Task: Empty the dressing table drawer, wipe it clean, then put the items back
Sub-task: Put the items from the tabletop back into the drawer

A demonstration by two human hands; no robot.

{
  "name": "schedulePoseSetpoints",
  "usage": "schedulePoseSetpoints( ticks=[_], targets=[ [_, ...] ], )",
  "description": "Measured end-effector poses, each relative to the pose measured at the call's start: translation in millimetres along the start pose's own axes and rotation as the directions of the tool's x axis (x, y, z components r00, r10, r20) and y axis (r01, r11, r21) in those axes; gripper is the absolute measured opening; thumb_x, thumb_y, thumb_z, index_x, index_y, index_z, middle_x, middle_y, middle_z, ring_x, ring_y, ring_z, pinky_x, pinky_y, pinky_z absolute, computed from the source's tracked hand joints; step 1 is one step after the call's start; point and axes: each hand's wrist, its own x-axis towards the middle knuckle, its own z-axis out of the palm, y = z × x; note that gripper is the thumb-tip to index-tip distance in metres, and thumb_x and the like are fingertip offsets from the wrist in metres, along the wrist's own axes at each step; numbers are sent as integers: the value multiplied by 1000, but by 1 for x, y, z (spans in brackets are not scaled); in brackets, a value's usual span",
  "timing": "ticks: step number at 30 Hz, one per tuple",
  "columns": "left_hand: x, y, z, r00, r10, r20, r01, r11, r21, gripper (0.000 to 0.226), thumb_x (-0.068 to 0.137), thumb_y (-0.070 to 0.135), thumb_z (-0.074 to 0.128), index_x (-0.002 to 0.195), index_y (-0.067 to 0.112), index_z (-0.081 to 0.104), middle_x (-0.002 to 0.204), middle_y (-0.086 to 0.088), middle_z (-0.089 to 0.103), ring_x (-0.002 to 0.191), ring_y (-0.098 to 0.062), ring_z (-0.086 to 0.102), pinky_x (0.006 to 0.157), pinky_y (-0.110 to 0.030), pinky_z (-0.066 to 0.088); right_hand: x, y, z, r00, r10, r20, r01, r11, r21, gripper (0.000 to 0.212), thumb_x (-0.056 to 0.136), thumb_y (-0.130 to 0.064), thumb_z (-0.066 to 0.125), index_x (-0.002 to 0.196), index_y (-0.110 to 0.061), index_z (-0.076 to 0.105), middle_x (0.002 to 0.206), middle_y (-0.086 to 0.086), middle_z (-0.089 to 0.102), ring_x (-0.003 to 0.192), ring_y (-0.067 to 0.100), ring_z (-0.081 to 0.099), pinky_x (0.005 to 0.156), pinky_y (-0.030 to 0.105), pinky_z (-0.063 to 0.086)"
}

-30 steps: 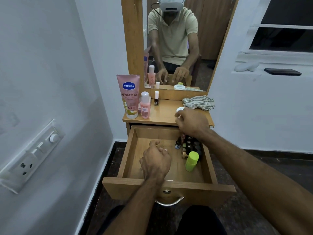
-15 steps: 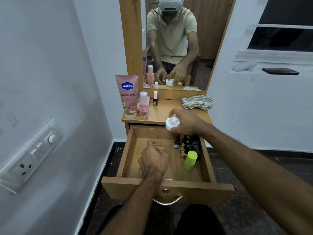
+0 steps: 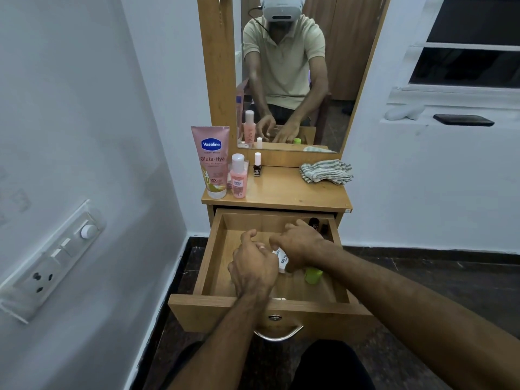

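Since a second ago, a white jar (image 3: 282, 259) is brought down from the tabletop (image 3: 295, 192) into the open drawer (image 3: 225, 243), clasped by the right hand (image 3: 299, 243), the left hand (image 3: 253, 267) curled beside it, seemingly empty; restocking appears underway, so release and another tabletop item are needed next.

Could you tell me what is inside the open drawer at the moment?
Inside the drawer are a lime-green-capped bottle, dark bottles at the back right, and a white jar under the right hand; the hands hide anything beneath.
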Motion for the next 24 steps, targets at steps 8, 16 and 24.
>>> schedulePoseSetpoints(
  ticks=[8,16,24],
  targets=[
    [0,1,-1,1000,16,12,-16,1000,1,48,96,19,58,142,26,46,108,6,68,108,-16,60,107,-45,43,2,-6,12,1000,26,0,-26,987,-161,42,84,-49,73,118,-26,65,111,-2,68,110,20,51,89,39,35],
    [-2,3,-3,999,30,10,-30,999,18,49,94,16,59,141,25,46,108,5,69,109,-17,61,105,-48,45,0,-3,11,997,79,-9,-80,990,-117,38,86,-54,71,111,-25,71,107,-4,71,108,17,53,89,37,35],
    [-1,2,-1,999,31,20,-31,999,40,44,98,18,56,140,25,46,114,2,68,110,-19,60,105,-47,44,-4,-3,7,995,93,-31,-95,993,-66,39,86,-55,69,108,-24,73,105,-4,71,109,19,52,91,38,35]
  ],
)
